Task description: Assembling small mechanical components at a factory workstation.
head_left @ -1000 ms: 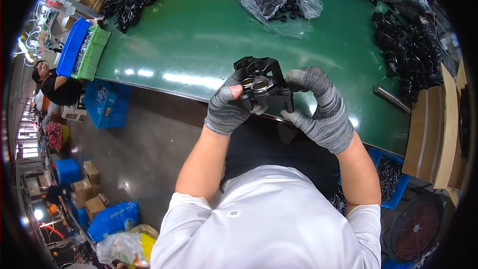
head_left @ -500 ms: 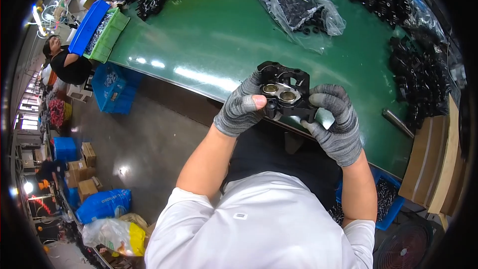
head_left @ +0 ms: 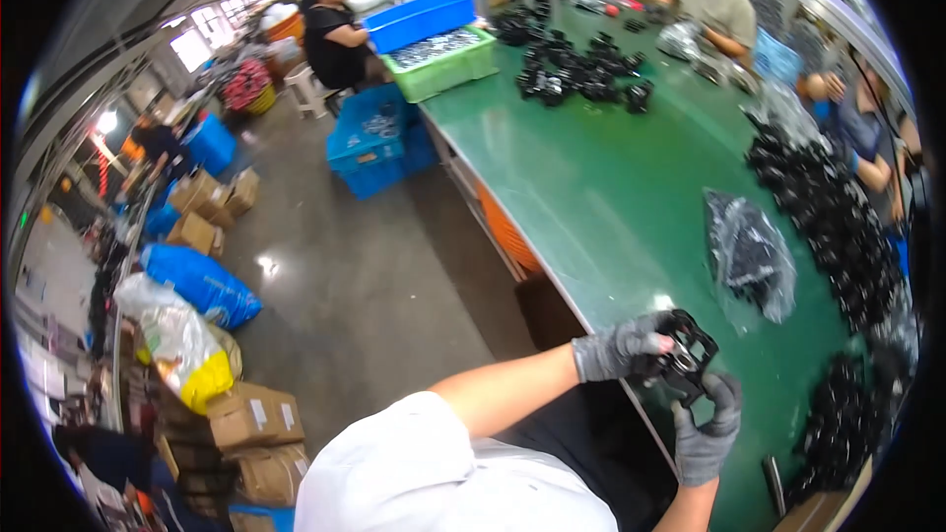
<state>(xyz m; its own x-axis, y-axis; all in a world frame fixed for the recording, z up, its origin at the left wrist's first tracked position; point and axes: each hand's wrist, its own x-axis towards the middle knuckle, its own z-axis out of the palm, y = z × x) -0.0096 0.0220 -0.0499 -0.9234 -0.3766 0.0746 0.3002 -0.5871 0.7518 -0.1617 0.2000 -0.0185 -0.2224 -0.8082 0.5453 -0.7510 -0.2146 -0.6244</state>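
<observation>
Over the near edge of the green table I hold a black brake caliper point(head_left: 687, 355), a blocky part with round bores and openings. My left hand point(head_left: 623, 349), in a grey knit glove with a bare thumb tip, is closed round its left side. My right hand point(head_left: 708, 433), gloved the same way, has its curved fingers and thumb at the lower right end of the caliper. Motion blur hides the small details of the part. Beyond my hands, a clear plastic bag of small black parts point(head_left: 751, 261) lies on the table.
Black parts point(head_left: 828, 217) are heaped along the table's right side, with another pile point(head_left: 581, 74) farther off. A green bin point(head_left: 443, 64) of small metal pieces, with a blue one point(head_left: 419, 20), stands at the far left corner. A metal tube point(head_left: 775, 485) lies near right. Co-workers sit around.
The view has swung left and up, bringing more of the room and other people into sight. My hands and the caliper now appear lower right, and the caliper is turned differently.
</observation>
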